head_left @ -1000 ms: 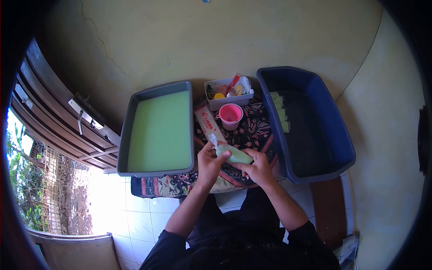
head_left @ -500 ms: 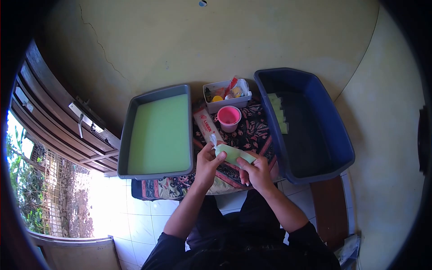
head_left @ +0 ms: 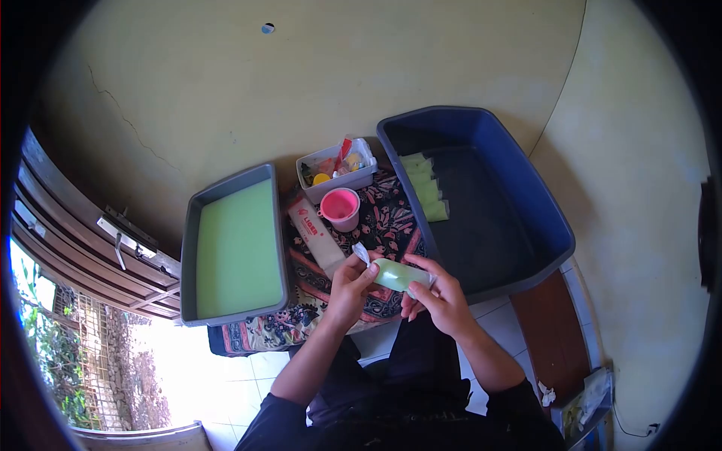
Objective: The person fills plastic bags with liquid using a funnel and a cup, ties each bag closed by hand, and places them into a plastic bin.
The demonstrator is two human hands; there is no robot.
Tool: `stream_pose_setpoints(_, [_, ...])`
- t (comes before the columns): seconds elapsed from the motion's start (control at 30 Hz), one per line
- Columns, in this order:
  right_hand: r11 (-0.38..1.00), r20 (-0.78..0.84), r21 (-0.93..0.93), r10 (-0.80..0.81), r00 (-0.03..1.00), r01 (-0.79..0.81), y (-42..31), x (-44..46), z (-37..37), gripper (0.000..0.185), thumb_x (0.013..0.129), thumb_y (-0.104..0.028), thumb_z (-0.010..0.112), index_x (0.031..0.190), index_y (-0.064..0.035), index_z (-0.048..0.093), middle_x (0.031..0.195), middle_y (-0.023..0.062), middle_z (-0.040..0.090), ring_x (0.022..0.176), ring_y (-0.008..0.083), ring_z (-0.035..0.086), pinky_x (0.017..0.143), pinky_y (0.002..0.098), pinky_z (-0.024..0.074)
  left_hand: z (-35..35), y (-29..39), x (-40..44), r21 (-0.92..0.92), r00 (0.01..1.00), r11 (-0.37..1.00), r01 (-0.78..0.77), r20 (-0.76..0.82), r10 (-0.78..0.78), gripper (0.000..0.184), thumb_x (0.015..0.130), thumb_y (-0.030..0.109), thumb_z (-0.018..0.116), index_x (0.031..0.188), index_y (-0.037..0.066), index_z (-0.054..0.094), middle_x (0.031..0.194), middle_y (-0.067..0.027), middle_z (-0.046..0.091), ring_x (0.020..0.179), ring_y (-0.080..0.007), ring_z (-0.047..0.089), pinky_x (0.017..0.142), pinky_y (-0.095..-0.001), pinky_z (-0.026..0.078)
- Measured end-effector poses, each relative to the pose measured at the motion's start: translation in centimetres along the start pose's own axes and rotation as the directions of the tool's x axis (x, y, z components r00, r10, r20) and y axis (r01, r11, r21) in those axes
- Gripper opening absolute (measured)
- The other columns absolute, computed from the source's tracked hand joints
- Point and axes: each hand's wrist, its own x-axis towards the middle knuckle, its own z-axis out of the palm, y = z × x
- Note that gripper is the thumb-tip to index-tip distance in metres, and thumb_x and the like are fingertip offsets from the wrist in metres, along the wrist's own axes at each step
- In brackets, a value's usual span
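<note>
A small clear plastic bag of pale green liquid (head_left: 392, 275) lies between my two hands, bulging and shiny. My left hand (head_left: 350, 289) pinches its gathered end, where a whitish twist of plastic sticks up. At the other end my right hand (head_left: 442, 298) grips the flat bottom between thumb and fingers. Both hands are above the near edge of the cloth-covered table. Left of them stands a grey tub of green liquid (head_left: 241, 252). Several filled green bags (head_left: 426, 188) lie in a row along the left side of the dark blue tub (head_left: 553, 218) on the right.
Between the tubs stand a pink cup (head_left: 340, 209) and a pale box of small items (head_left: 342, 180). A pack of plastic bags marked LIGER (head_left: 312, 233) lies on the patterned cloth (head_left: 263, 331). A wooden door (head_left: 98, 233) is at the left.
My view has turned to the right, so the tubs and table appear further left. The green bag is now more level and looks rounder. Both hands keep hold of it.
</note>
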Motion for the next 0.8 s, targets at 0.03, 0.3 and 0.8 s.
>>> stream_pose_setpoints(0.03, [1.0,0.01,0.006,-0.002,1.0,0.002,-0.3,-0.4,-0.5,0.044,0.096,-0.014,0.053,0.136,-0.0017,0.039,0.074,0.0082,0.062,0.062,0.0125,0.063,0.053,0.0229,0.0511,0.2,0.2,0.1,0.069,0.997,0.997,0.03,0.068,-0.034,0.03,0.089,0.008,0.063,0.115,0.001,0.051,0.104,-0.0069,0.06,0.092,-0.0127,0.06,0.076,-0.0253,0.049])
stream_pose_setpoints(0.3, [0.988,0.083,-0.152,0.039,0.996,-0.026,-5.1,0.0,-7.0,0.039,0.097,-0.013,0.05,0.132,0.002,0.045,0.075,0.0126,0.065,0.06,0.0122,0.062,0.052,0.0231,0.0488,5.0,1.0,3.8,0.348,0.951,0.936,-0.049,0.303,-0.062,0.04,0.082,0.003,0.07,0.117,-0.003,0.049,0.104,-0.0092,0.063,0.098,-0.0139,0.061,0.085,-0.026,0.049])
stream_pose_setpoints(0.8, [0.666,0.036,-0.676,0.456,0.889,-0.314,-5.1,12.1,-18.2,0.019,0.091,-0.01,0.056,0.094,0.0078,0.061,0.084,0.0163,0.064,0.067,0.0199,0.066,0.055,0.0296,0.0553,8.8,0.0,14.0,0.903,0.893,-0.077,-0.423,0.429,0.135,0.031,0.07,0.032,0.077,0.082,0.004,0.072,0.086,-0.0154,0.067,0.102,-0.0253,0.06,0.102,-0.0461,0.035])
